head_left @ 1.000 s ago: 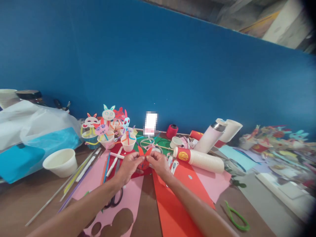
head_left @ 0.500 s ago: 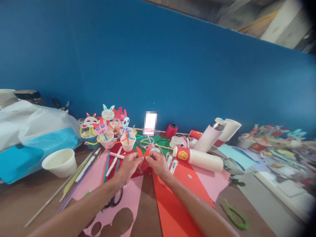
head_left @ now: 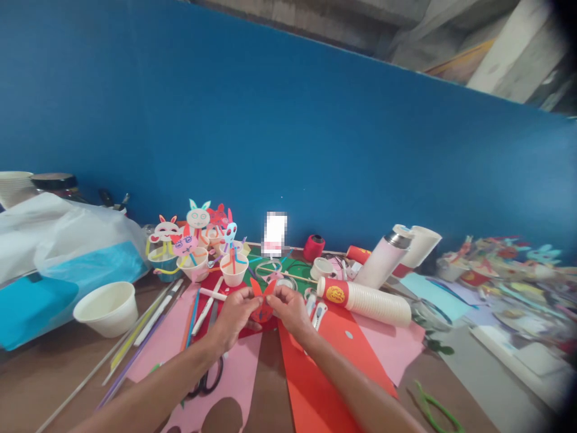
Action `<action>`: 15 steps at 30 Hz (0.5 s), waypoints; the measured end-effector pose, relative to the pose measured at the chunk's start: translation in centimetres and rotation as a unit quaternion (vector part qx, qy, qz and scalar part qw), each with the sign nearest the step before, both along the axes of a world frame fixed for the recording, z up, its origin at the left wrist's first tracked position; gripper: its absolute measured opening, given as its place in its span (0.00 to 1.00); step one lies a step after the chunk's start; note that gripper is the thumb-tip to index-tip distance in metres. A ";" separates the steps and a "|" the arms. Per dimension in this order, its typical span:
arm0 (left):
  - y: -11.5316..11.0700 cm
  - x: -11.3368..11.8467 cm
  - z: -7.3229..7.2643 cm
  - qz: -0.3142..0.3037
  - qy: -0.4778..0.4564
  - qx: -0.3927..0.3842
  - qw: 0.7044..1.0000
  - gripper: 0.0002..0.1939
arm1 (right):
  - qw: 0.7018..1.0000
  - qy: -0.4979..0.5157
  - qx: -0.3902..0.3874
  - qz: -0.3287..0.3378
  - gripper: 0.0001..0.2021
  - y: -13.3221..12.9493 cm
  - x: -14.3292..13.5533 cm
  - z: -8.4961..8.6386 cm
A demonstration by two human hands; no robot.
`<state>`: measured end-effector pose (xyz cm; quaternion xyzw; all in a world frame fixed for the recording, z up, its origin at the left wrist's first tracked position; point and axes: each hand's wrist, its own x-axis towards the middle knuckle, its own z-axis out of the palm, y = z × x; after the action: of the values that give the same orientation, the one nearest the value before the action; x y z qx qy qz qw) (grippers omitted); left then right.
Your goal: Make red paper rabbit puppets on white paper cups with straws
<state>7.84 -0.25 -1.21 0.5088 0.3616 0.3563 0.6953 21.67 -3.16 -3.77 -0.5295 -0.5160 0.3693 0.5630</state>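
A small red paper bunny head [head_left: 261, 311] with two pointed orange-red ears is held up at the centre. My left hand [head_left: 237, 313] pinches it from the left, near the base of one ear. On the other side my right hand [head_left: 288, 307] pinches by the other ear, its fingers curled. Beneath the hands lie red paper and pink paper [head_left: 243, 367] with round holes cut out. Black-handled scissors [head_left: 211, 379] rest partly under my left forearm. A white marker [head_left: 207, 307] lies left of my left hand, and a white cutter [head_left: 319, 316] right of my right hand.
Paper cups [head_left: 233, 269] with animal-faced figures stand at the back left. An empty white bowl [head_left: 107, 310] sits left. To the right are stacked paper cups [head_left: 378, 302], a tilted bottle [head_left: 383, 258] and a green pipe cleaner [head_left: 435, 412]. A blue partition [head_left: 288, 120] rises behind.
The view has tilted slightly, so the table items appear lower. Both hands still hold the red paper head, whose dark-marked face now shows more clearly between them.
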 end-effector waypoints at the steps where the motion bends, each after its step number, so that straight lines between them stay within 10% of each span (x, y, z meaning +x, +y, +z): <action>1: 0.0 0.0 0.0 -0.001 0.000 -0.004 1.000 0.15 | 1.000 -0.001 0.000 0.000 0.09 0.0 0.0 0.0; 15: 0.0 0.0 0.0 0.010 -0.003 0.004 1.000 0.10 | 0.998 0.055 -0.006 0.016 0.09 0.1 -0.1 -0.4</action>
<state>7.79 -0.21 -1.22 0.5067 0.3631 0.3662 0.6909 21.53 -3.04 -4.19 -0.5034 -0.4908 0.4099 0.5811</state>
